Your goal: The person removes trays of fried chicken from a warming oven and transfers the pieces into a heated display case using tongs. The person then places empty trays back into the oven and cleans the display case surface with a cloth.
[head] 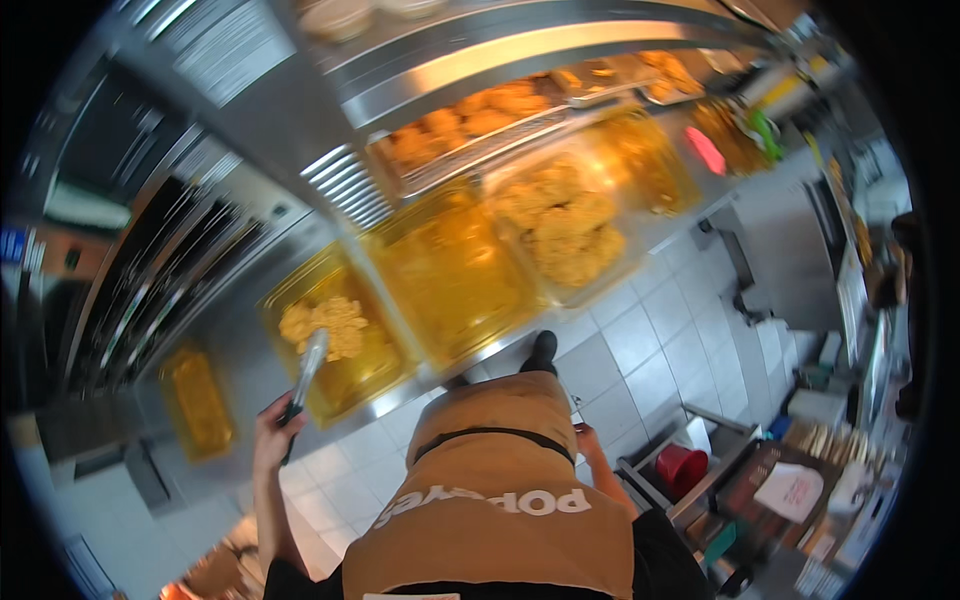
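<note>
My left hand [275,429] grips the dark handle of metal tongs [310,365], whose tips reach into an amber plastic pan at the left. Breaded fried chicken pieces [341,322] lie in that amber pan [375,379] at the tongs' tips; whether the tongs pinch one cannot be told. My right hand [589,442] hangs low beside the brown apron [487,480], partly hidden by it; its fingers and anything in them are unclear. To the right of the chicken stand a wide amber pan [457,277] and a clear pan [574,300] heaped with breaded chicken.
Behind the pans, trays of fried chicken [465,120] sit under a warming shelf [525,45]. A small amber pan [196,401] stands far left, another amber pan [649,161] right. A pink item [705,150] lies on the counter. A red container [681,469] is in a cart at lower right.
</note>
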### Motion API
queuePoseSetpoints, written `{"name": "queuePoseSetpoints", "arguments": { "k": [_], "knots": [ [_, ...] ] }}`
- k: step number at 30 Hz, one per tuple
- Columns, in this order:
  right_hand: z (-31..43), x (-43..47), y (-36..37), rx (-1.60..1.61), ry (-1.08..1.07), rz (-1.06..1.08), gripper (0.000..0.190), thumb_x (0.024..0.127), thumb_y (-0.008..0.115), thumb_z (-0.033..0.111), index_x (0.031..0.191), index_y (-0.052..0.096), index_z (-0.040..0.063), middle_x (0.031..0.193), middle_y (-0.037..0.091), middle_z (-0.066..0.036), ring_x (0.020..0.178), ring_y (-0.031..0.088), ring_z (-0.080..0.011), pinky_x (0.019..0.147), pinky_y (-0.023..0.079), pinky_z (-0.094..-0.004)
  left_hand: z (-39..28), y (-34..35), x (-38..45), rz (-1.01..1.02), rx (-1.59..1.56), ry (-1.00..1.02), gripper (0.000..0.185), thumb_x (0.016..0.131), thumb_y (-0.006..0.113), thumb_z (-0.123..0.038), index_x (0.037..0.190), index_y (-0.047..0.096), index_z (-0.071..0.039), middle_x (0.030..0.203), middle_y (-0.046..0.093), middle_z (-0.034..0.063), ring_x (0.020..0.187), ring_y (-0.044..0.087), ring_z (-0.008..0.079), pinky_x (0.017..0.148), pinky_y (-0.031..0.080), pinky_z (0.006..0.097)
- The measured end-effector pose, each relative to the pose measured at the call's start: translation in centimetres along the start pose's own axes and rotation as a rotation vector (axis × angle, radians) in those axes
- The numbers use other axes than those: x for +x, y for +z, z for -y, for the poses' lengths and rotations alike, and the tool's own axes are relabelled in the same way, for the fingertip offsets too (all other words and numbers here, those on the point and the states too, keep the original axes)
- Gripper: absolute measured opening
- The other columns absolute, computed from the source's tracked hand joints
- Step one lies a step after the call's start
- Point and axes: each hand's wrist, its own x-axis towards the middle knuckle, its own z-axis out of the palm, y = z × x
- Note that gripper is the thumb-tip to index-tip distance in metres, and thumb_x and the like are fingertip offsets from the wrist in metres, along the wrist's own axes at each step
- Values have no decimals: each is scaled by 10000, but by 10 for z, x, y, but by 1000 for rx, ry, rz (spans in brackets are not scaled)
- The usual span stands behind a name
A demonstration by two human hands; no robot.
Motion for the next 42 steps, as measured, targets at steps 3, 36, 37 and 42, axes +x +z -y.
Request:
{"name": "queuePoseSetpoints", "arguments": {
  "k": [3,36,37,42],
  "knots": [
    [5,15,-7,-98,55,13,271,896,567,147,1139,640,51,802,682,-101,611,634,-195,500,509,-327,-62,33,13,25,76,117,472,793,755,-57,1243,623,0,795,539,-40,679,481,58,615,403,209],
    [-19,78,-168,615,44,-5,269,869,494,64,1116,594,33,833,647,-71,664,602,-151,554,476,-288,-343,401,176,-93,1461,1973,620,745,633,-177,1360,555,-184,1026,612,-8,729,530,113,609,425,245],
    [-19,75,-166,599,22,-13,279,868,490,62,1126,591,31,833,651,-70,669,608,-152,558,477,-287,-335,400,173,-87,1446,1967,627,741,634,-179,1363,553,-186,1023,608,-9,731,528,112,610,427,245],
    [-30,59,-165,517,97,16,219,925,508,115,1098,609,26,842,651,-61,676,600,-138,567,498,-293,-304,400,150,-49,1428,1878,634,733,630,-181,1363,555,-190,1015,598,-11,736,535,110,628,436,241]
  ]
}}
